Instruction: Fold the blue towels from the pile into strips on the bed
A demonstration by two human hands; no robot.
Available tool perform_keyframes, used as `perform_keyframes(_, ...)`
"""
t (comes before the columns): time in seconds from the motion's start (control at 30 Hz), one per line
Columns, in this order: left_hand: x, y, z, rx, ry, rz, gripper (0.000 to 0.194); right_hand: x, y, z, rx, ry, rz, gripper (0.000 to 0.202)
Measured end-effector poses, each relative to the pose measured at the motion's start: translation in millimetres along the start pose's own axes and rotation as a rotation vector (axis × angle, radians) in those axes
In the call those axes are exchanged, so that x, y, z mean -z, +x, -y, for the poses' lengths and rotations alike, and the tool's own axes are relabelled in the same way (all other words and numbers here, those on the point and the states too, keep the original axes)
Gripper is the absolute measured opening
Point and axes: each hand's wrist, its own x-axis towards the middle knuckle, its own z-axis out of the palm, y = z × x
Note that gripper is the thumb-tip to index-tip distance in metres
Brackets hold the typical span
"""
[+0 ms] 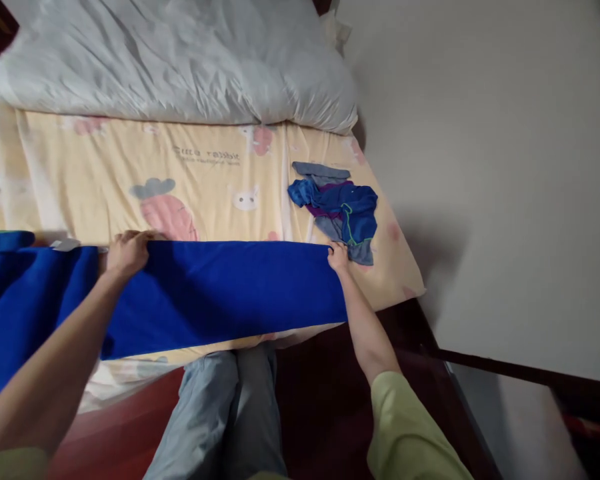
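A long strip of bright blue cloth [230, 287] lies along the near edge of the bed, flat in its middle and right part, bunched in folds at the left. My left hand [129, 252] is closed on its upper edge, with the fingertips partly hidden. At the far right end, my right hand [338, 256] pinches the upper corner of the same cloth. A small white label [65, 245] shows on the cloth left of my left hand. Just beyond my right hand sits a crumpled pile of blue, purple and grey clothes [337, 200].
The bed [210, 193] has a cream sheet printed with rabbits and carrots. A puffy white quilt [180, 60] covers its far side. To the right stands a plain wall [505, 167]. My legs in jeans [220, 407] are at the bed's near edge, above a dark red floor [320, 407].
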Motion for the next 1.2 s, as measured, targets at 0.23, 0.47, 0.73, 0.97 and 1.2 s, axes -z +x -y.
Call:
perform_keyframes(0.23,14.5,53,47,0.017,0.014,0.353,0.066,25,43,-11,0.012,0.139,0.329,0.014)
perform_keyframes(0.47,3.1,48,62,-0.057,-0.006,0.243,0.120,45,53,-10,-0.092,0.248,0.544,0.018)
perform_keyframes(0.73,26.4,32,25,0.197,0.011,0.155,0.070,26,61,-4,-0.039,0.151,0.144,0.022)
perform_keyframes(0.97,2.8,-46,-50,0.214,-0.056,-0.191,0.058,-14,-16,29,0.222,-0.094,-0.260,0.046)
perform_keyframes(1.2,-28.0,-67,-72,0.183,-0.114,-0.154,0.074,-50,-38,28,0.102,-0.104,-0.141,0.066)
